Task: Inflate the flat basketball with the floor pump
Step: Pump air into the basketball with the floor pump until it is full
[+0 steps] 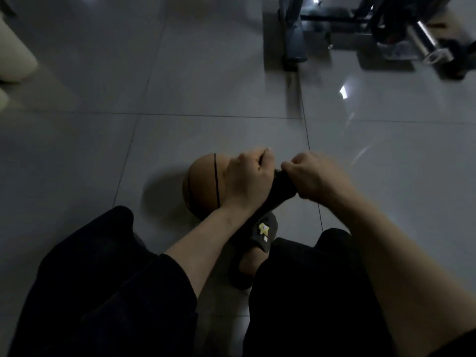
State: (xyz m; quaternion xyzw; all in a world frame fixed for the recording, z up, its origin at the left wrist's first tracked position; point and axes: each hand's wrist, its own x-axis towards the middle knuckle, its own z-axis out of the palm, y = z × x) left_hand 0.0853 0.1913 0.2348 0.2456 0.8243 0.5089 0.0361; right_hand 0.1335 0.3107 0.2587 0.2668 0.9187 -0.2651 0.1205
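Note:
An orange basketball (203, 186) with black seams lies on the grey tile floor just ahead of my knees. My left hand (247, 179) and my right hand (316, 176) both grip the black handle of the floor pump (282, 186), one on each side, above and right of the ball. My left hand covers the ball's right part. The pump's body, hose and needle are hidden under my hands and arms.
A dark slipper with a yellow star charm (260, 240) is on my foot under the pump. My legs in black trousers fill the bottom of the view. A metal-framed machine (360, 27) stands at the back right. A pale object (15, 55) is at the far left.

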